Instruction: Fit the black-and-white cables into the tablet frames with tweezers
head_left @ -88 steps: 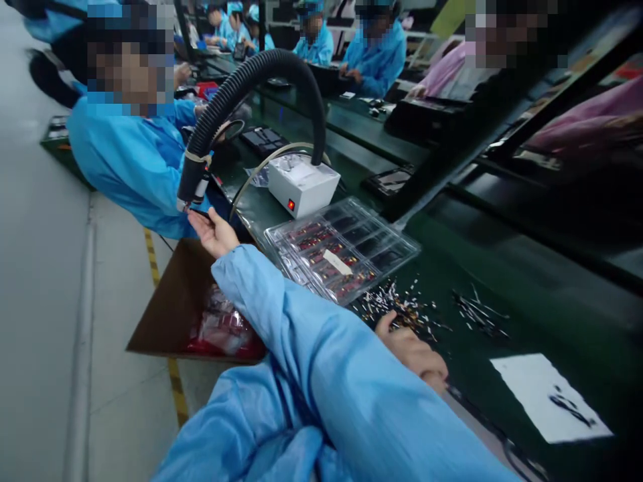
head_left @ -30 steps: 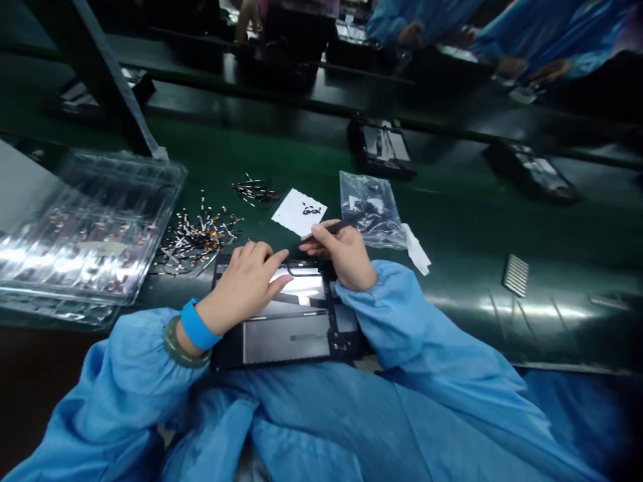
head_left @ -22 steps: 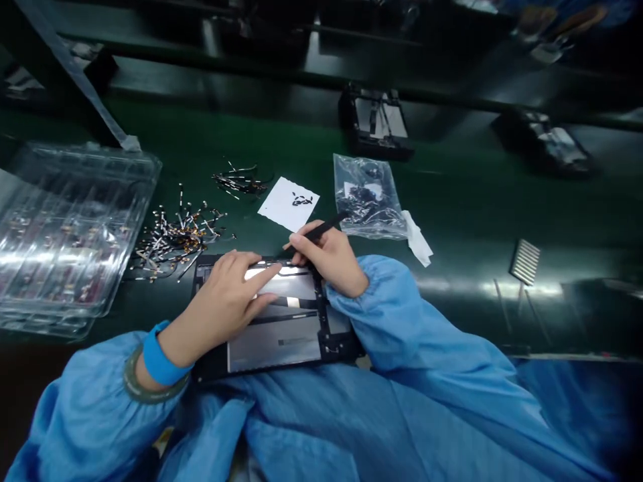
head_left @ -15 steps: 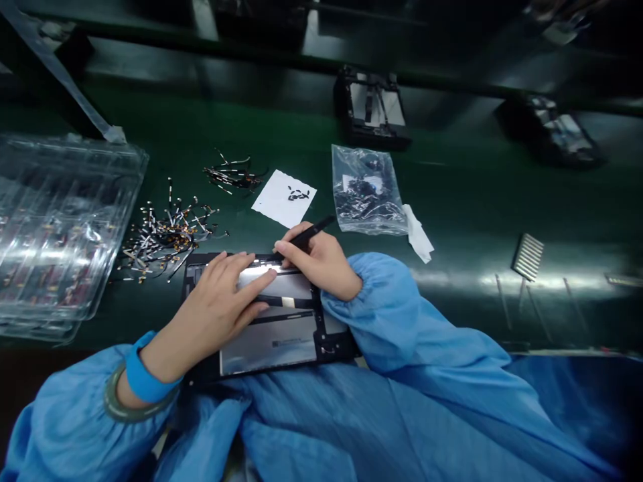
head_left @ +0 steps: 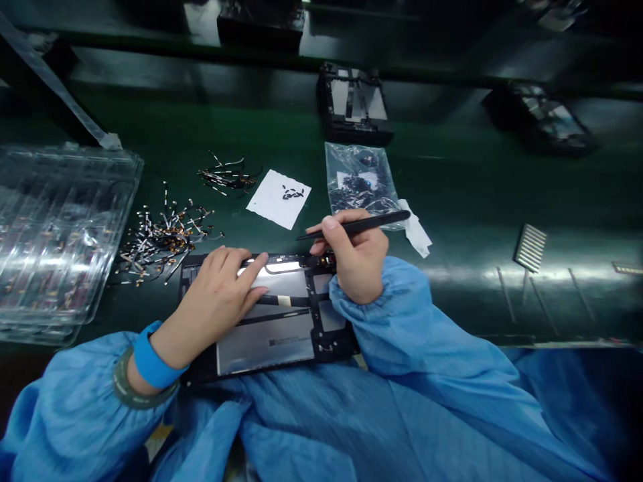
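A black tablet housing with silvery inner panels lies in front of me, tilted against my lap. My left hand rests on its left part with fingers stretched out, the fingertips near the upper edge. Black tweezers are gripped in my right hand, above the housing's upper right corner, their tip pointing left. Beyond the housing lies a white paper sheet with several small black pieces on it. My right palm hides part of the corner beneath it.
Small flex cables are heaped at left, with a smaller bunch behind. Clear plastic trays are stacked far left. A clear bag of black parts and a white scrap lie behind my right hand. Stacked housings stand farther back.
My right hand has moved right and lifted away from the housing's upper edge, and the tweezers now lie flatter, tip left. My left hand stays on the housing, its fingers slightly drawn together.
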`<state>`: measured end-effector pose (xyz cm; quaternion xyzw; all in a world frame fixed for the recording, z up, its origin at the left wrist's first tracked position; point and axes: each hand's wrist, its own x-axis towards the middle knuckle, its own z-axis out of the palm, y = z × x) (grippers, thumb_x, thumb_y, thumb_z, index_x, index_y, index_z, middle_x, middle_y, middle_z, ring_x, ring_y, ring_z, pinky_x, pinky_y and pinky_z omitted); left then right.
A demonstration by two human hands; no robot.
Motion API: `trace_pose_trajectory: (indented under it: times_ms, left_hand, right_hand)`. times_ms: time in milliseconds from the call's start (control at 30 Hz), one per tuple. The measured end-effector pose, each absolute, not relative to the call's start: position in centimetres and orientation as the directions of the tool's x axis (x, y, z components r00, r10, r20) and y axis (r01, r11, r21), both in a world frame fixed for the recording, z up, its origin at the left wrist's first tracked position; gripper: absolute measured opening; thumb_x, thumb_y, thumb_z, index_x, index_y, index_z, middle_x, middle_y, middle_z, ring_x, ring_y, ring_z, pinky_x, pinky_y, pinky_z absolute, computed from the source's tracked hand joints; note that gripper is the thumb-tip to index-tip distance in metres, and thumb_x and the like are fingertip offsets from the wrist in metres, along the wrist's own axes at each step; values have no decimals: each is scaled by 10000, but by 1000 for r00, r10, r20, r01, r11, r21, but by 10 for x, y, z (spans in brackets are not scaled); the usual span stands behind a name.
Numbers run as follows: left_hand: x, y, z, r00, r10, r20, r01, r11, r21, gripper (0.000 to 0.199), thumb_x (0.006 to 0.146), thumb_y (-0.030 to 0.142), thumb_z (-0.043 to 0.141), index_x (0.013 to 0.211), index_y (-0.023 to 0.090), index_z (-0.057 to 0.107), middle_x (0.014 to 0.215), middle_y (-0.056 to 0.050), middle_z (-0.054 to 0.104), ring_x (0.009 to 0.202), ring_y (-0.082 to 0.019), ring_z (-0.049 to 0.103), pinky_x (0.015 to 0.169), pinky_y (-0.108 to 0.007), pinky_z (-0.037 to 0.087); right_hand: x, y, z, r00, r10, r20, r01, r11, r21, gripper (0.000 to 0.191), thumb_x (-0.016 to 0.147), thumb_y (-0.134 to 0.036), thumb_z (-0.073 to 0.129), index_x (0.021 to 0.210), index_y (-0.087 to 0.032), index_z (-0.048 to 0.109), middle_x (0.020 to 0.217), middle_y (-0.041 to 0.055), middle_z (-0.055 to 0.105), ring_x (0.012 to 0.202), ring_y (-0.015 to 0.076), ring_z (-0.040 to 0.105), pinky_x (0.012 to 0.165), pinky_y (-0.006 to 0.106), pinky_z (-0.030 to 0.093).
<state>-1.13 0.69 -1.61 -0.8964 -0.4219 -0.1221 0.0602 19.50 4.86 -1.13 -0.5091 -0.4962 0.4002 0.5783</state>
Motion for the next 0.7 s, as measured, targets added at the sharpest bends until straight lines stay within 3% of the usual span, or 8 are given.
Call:
trace_pose_trajectory:
  times_ms: [167, 300, 400, 533, 600, 700]
  left_hand:
    - [-3, 7, -9, 638, 747, 190, 770, -627, -120, 345, 956, 267, 450, 1217, 114, 615, 1007, -172, 630, 907, -304, 567, 797, -466, 522]
    - [2, 5, -5, 607, 783, 137, 795, -599, -96, 354, 955, 227, 403, 1199, 122, 636, 989, -183, 639, 928, -316, 593, 823, -502, 519]
    - [-7, 17, -7, 601, 792, 109, 796, -605, 16, 362, 959, 304, 427, 1206, 128, 625, 1021, -175, 626, 916, -306, 591, 773, -465, 529]
    - [-26, 45, -10, 598, 801, -1, 760, -567, 319, 437, 960, 474, 428, 1186, 152, 618, 1054, -114, 612, 963, -250, 596, 859, -401, 514]
    - [-29, 54, -11, 589, 805, -64, 764, -530, 370, 450, 970, 494, 370, 1095, 164, 649, 979, -89, 623, 944, -237, 600, 858, -378, 501]
    - [-28, 59, -7, 528, 845, -87, 802, -463, 377, 459, 967, 472, 313, 1016, 172, 658, 942, -84, 637, 895, -229, 609, 817, -359, 486]
  right_hand:
    - [213, 47, -15, 296, 927, 232, 69, 222, -973, 263, 809, -456, 668, 778, -236, 527, 685, -28, 701, 471, 87, 596, 491, 227, 490]
    - [229, 45, -22, 365, 902, 230, 134, 194, -972, 266, 806, -468, 657, 770, -234, 535, 678, -23, 693, 460, 97, 580, 495, 246, 492]
    - [240, 41, -31, 378, 891, 249, 128, 216, -968, 279, 864, -482, 573, 760, -224, 550, 728, 8, 693, 569, 123, 635, 583, 277, 533]
    - [255, 34, -41, 389, 889, 240, 66, 233, -970, 274, 892, -443, 481, 748, -214, 525, 810, 31, 686, 703, 148, 679, 722, 331, 559]
    - [261, 29, -45, 410, 888, 209, 61, 202, -977, 215, 867, -408, 496, 783, -213, 530, 837, 31, 688, 680, 139, 666, 666, 305, 542]
    - [269, 19, -46, 401, 905, 144, 182, 76, -980, 194, 853, -383, 509, 831, -206, 584, 742, 12, 663, 555, 113, 567, 521, 248, 437]
